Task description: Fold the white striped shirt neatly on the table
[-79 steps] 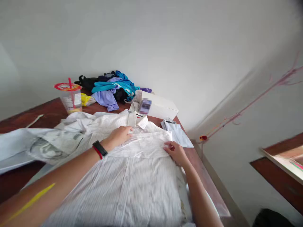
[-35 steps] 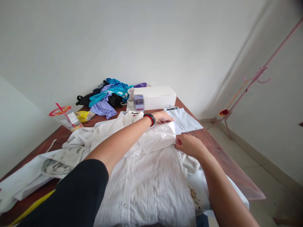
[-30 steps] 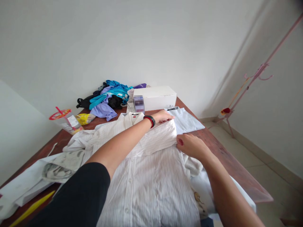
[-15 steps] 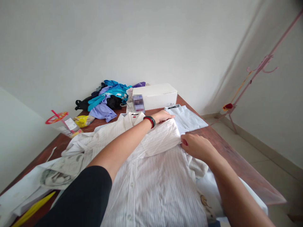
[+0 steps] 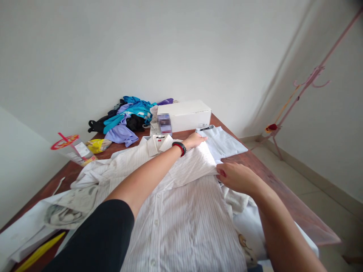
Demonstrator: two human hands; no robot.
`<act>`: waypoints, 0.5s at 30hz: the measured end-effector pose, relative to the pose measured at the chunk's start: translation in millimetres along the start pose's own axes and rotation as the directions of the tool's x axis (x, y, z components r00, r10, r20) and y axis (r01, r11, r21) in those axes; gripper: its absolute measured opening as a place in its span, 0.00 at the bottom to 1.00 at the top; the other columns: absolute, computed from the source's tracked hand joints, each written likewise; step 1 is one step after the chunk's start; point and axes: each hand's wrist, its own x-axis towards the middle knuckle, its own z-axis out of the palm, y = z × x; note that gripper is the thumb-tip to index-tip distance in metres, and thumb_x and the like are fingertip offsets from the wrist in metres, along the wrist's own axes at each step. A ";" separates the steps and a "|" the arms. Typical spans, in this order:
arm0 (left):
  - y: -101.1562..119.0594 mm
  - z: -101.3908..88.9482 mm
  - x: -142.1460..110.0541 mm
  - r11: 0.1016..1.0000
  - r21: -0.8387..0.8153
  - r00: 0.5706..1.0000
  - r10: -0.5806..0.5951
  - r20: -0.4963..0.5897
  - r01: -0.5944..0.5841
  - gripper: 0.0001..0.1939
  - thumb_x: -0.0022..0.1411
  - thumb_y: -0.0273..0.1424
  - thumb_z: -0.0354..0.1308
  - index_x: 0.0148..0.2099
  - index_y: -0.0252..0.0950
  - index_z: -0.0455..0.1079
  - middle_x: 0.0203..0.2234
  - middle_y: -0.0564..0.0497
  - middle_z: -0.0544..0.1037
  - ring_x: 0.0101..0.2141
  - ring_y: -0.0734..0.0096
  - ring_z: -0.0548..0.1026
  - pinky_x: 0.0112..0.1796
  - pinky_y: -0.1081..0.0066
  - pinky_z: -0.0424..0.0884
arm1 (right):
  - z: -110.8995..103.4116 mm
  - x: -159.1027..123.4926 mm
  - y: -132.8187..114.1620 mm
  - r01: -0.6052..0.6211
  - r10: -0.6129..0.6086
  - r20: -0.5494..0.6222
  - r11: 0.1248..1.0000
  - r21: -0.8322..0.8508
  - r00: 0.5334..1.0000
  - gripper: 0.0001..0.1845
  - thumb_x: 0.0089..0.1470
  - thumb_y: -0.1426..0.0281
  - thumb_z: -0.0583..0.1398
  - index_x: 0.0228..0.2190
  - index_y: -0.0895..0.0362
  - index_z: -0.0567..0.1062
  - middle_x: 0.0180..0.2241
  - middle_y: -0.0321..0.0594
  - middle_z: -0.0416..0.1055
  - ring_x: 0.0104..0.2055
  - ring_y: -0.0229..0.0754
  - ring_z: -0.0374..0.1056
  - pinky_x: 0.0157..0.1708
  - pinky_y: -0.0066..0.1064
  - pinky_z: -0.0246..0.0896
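Observation:
A pale striped button-up shirt [image 5: 184, 223] lies front up, its collar [image 5: 160, 145] toward the far side. One sleeve [image 5: 193, 166] is folded across the chest. My left hand [image 5: 195, 140], with a black and red band on its wrist, has its fingers closed on the shirt near the far shoulder. Lower down and to the right, my right hand [image 5: 238, 176] pinches the folded edge of the same shirt. Between the two hands the cloth edge runs fairly straight. A folded light-blue shirt [image 5: 222, 141] lies just beyond them.
On the wooden table [image 5: 279, 190] stand a white box [image 5: 190, 115] and a plastic cup with a straw [image 5: 76, 149]. A clothes heap [image 5: 130, 117] rests against the wall. More garments [image 5: 246, 223] lie under the striped shirt. A pink stand [image 5: 304, 88] is at right.
The view has shifted slightly. My left fingers look more closed on the shoulder cloth than before; my right hand keeps its pinch on the edge.

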 end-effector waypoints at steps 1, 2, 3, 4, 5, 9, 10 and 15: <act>0.0 1.6 0.6 0.998 0.057 0.999 0.028 -0.029 -0.027 0.25 0.64 0.43 0.64 0.22 0.38 0.58 0.19 0.56 0.61 0.26 0.75 0.63 0.29 0.71 0.57 | -0.4 0.2 0.4 -0.003 0.003 0.007 1.000 0.004 1.000 0.11 0.56 0.74 0.60 0.23 0.54 0.70 0.26 0.38 0.71 0.26 0.41 0.65 0.28 0.35 0.40; -0.3 3.5 1.0 0.991 0.125 0.996 0.064 -0.054 -0.057 0.25 0.65 0.43 0.63 0.22 0.38 0.58 0.20 0.55 0.61 0.27 0.73 0.66 0.30 0.71 0.58 | -0.9 0.3 0.9 -0.008 0.008 0.017 1.000 0.008 1.000 0.11 0.57 0.74 0.60 0.23 0.54 0.71 0.26 0.38 0.71 0.27 0.41 0.65 0.28 0.34 0.41; -0.6 5.7 1.2 0.978 0.193 0.993 0.099 -0.071 -0.083 0.25 0.65 0.43 0.63 0.22 0.38 0.59 0.20 0.54 0.64 0.29 0.71 0.68 0.32 0.70 0.59 | -1.5 0.2 1.7 -0.013 0.013 0.030 1.000 0.010 0.999 0.11 0.57 0.74 0.60 0.23 0.54 0.71 0.27 0.39 0.72 0.27 0.41 0.66 0.28 0.34 0.41; -0.8 8.0 1.1 0.964 0.249 0.989 0.120 -0.083 -0.096 0.25 0.65 0.44 0.64 0.22 0.38 0.60 0.22 0.53 0.66 0.31 0.68 0.70 0.33 0.70 0.60 | -2.2 0.1 2.8 -0.019 0.019 0.046 1.000 0.007 0.999 0.10 0.57 0.73 0.60 0.24 0.53 0.72 0.28 0.39 0.73 0.28 0.42 0.67 0.29 0.34 0.42; -0.7 10.1 0.6 0.949 0.297 0.987 0.135 -0.092 -0.103 0.24 0.65 0.44 0.64 0.23 0.38 0.62 0.23 0.51 0.70 0.33 0.64 0.72 0.35 0.69 0.62 | -3.0 -0.1 4.2 -0.027 0.027 0.064 1.000 0.000 0.998 0.11 0.58 0.72 0.61 0.24 0.53 0.72 0.29 0.40 0.74 0.29 0.43 0.68 0.29 0.34 0.42; 5.1 11.4 -7.9 0.897 0.435 0.981 0.152 -0.123 -0.084 0.22 0.71 0.48 0.55 0.31 0.37 0.70 0.33 0.42 0.79 0.40 0.52 0.78 0.40 0.65 0.66 | -6.7 -0.3 10.7 -0.051 0.052 0.085 0.999 -0.017 0.995 0.09 0.61 0.72 0.58 0.28 0.52 0.75 0.33 0.41 0.77 0.34 0.47 0.71 0.29 0.34 0.45; 7.6 9.2 -12.5 0.886 0.458 0.979 0.153 -0.134 -0.075 0.23 0.72 0.49 0.53 0.34 0.36 0.72 0.35 0.40 0.81 0.42 0.50 0.79 0.42 0.64 0.67 | -7.7 0.1 11.6 -0.062 0.063 0.056 0.998 -0.006 0.996 0.10 0.61 0.74 0.56 0.32 0.52 0.76 0.34 0.41 0.78 0.35 0.47 0.72 0.30 0.34 0.47; 7.7 -10.7 -56.7 0.833 0.547 0.960 0.215 -0.182 -0.083 0.22 0.74 0.49 0.48 0.51 0.39 0.72 0.45 0.42 0.82 0.48 0.52 0.79 0.47 0.64 0.69 | -8.6 5.7 3.1 -0.091 0.115 -0.211 0.989 0.116 0.971 0.17 0.68 0.72 0.50 0.49 0.53 0.76 0.46 0.46 0.79 0.42 0.50 0.74 0.34 0.34 0.55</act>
